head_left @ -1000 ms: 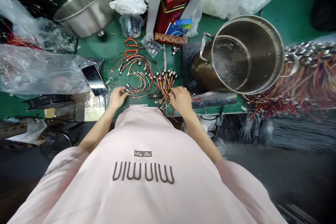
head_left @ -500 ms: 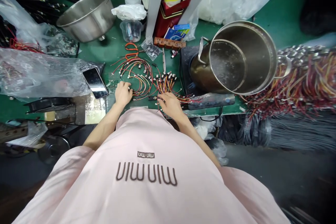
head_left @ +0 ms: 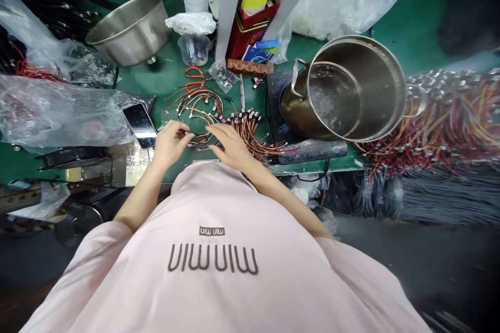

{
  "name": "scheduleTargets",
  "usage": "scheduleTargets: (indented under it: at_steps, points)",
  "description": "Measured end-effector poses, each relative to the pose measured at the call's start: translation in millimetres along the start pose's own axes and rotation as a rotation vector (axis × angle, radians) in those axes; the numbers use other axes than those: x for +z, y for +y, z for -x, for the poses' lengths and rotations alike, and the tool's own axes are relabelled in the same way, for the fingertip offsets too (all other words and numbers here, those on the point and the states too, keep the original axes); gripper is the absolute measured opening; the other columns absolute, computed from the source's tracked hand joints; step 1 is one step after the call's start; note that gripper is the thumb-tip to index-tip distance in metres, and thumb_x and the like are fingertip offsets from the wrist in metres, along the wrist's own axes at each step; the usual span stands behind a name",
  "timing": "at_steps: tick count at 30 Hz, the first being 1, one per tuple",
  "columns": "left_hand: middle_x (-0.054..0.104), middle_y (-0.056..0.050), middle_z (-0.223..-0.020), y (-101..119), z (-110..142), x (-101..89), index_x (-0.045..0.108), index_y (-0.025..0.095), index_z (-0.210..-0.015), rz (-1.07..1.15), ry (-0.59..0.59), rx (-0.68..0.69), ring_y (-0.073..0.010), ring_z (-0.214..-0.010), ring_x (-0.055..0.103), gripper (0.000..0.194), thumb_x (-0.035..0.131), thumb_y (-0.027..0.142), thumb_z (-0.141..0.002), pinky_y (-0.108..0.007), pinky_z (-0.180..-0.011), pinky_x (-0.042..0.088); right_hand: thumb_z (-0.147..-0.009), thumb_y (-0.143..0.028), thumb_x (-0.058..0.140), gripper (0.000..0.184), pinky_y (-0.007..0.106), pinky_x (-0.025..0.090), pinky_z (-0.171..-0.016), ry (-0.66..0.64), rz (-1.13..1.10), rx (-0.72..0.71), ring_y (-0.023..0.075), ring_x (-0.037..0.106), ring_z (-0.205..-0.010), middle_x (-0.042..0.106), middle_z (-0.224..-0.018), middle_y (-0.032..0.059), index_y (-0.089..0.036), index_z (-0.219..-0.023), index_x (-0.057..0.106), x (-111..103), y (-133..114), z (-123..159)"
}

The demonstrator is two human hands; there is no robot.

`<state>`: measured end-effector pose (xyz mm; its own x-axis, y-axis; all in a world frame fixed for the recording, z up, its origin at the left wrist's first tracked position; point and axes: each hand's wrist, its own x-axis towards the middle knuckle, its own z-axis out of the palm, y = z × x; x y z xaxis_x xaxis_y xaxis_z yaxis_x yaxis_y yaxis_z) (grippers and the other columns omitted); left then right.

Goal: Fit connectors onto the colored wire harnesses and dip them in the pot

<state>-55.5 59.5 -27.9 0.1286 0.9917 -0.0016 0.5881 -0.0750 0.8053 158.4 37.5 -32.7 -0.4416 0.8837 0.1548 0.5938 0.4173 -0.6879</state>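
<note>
Thin red, yellow and black wire leads with small white connectors lie in loose curves on the green bench mat (head_left: 172,86). One group of leads (head_left: 199,106) lies ahead of my hands, and a denser bundle (head_left: 246,132) lies to the right. My left hand (head_left: 170,143) reaches over the near ends of the leads, its thumb and fingertips close together by a connector. My right hand (head_left: 232,146) lies flat with its fingers extended over the wires, between both groups. Whether my left hand pinches a lead is hard to tell.
A steel pot (head_left: 324,99) stands inside a larger steel pot (head_left: 375,67) on a black hob at right. A phone (head_left: 139,125) and crumpled plastic bag (head_left: 54,109) lie left. A steel basin (head_left: 130,28) and clear cup (head_left: 194,49) stand ahead. Heaped wire harnesses (head_left: 445,130) lie far right.
My right hand has moved left off the dense bundle toward the middle of the wires. My left hand has shifted slightly left, and the two hands are closer together.
</note>
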Motion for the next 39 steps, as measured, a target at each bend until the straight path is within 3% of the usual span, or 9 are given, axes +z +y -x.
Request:
scheduleTargets:
  at_steps: [3,5,8,11,16,22,28,33,39]
  points:
    - [0.061,-0.001,-0.085,29.6,12.0,-25.9,0.066,0.020,-0.082,0.220,0.083,0.076,-0.0133,-0.076,0.057,0.018,0.074,0.031,-0.072,-0.026,-0.070,0.048,-0.088,-0.030,0.053,0.048,0.046,0.030,-0.112,-0.039,-0.015,-0.177,0.0240,0.040,-0.132,0.051,-0.138,0.0118,-0.018,-0.134,0.049,1.9,-14.3,-35.9]
    - [0.062,-0.001,-0.084,40.6,17.3,-41.5,0.068,0.020,-0.081,0.383,0.163,0.107,-0.0129,-0.076,0.058,0.018,0.077,0.030,-0.069,-0.025,-0.066,0.048,-0.089,-0.027,0.051,0.038,0.044,0.031,-0.110,-0.079,-0.040,-0.254,0.0230,0.050,-0.122,0.061,-0.124,0.0111,-0.017,-0.125,0.057,-3.7,-24.8,-53.4]
    - [0.064,-0.001,-0.085,45.3,23.6,-59.4,0.072,0.022,-0.082,0.547,0.276,0.142,-0.0119,-0.074,0.059,0.018,0.079,0.028,-0.067,-0.024,-0.063,0.049,-0.091,-0.022,0.045,0.025,0.034,0.042,-0.094,-0.139,-0.116,-0.316,0.0174,0.061,-0.094,0.069,-0.097,0.0060,-0.018,-0.105,0.066,-24.7,-42.9,-62.4]
    - [0.066,-0.002,-0.086,44.4,29.7,-66.3,0.074,0.022,-0.085,0.627,0.294,0.163,-0.0116,-0.074,0.061,0.020,0.080,0.025,-0.066,-0.023,-0.063,0.050,-0.093,-0.025,0.046,0.023,0.023,0.042,-0.072,-0.213,-0.185,-0.322,0.0123,0.061,-0.075,0.070,-0.085,0.0029,-0.017,-0.099,0.067,-54.0,-60.4,-54.3]
    - [0.070,-0.006,-0.095,46.9,35.7,-52.7,0.076,0.023,-0.092,0.727,0.127,0.146,-0.0146,-0.083,0.065,0.025,0.079,0.020,-0.067,-0.023,-0.067,0.053,-0.091,-0.035,0.054,0.029,0.020,0.034,-0.057,-0.383,-0.247,-0.153,0.0082,0.051,-0.056,0.062,-0.065,-0.0029,-0.015,-0.111,0.063,-93.7,-78.4,-25.1]
    - [0.071,-0.006,-0.098,56.5,33.4,-29.0,0.076,0.023,-0.094,0.835,-0.033,0.123,-0.0145,-0.088,0.066,0.025,0.078,0.017,-0.070,-0.023,-0.072,0.054,-0.092,-0.024,0.050,0.014,0.019,0.041,-0.059,-0.266,-0.314,0.004,0.0080,0.056,-0.063,0.065,-0.079,-0.0001,-0.018,-0.103,0.057,-115.6,-77.9,11.9]
    - [0.070,-0.004,-0.092,63.8,33.4,-16.4,0.075,0.022,-0.091,0.820,-0.147,0.124,-0.0118,-0.080,0.065,0.023,0.078,0.017,-0.069,-0.021,-0.069,0.053,-0.090,-0.025,0.056,0.007,0.018,0.045,-0.060,-0.215,-0.313,0.048,0.0077,0.059,-0.065,0.064,-0.080,-0.0015,-0.019,-0.094,0.057,-107.9,-74.5,26.9]
    - [0.070,-0.001,-0.075,65.7,38.5,-9.7,0.073,0.017,-0.087,0.868,-0.216,-0.037,-0.0102,-0.063,0.065,0.024,0.081,0.024,-0.065,-0.020,-0.060,0.053,-0.089,-0.019,0.056,0.013,0.019,0.047,-0.065,-0.115,-0.292,0.004,0.0088,0.062,-0.073,0.067,-0.090,-0.0003,-0.020,-0.102,0.057,-92.3,-75.3,29.4]
    - [0.068,0.001,-0.059,69.9,44.1,-8.2,0.068,0.015,-0.080,0.886,-0.249,-0.148,-0.0117,-0.053,0.065,0.025,0.081,0.027,-0.063,-0.021,-0.054,0.052,-0.089,-0.016,0.055,0.005,0.020,0.044,-0.062,-0.017,-0.160,-0.084,0.0084,0.057,-0.067,0.065,-0.081,0.0000,-0.019,-0.092,0.059,-86.0,-77.3,31.9]
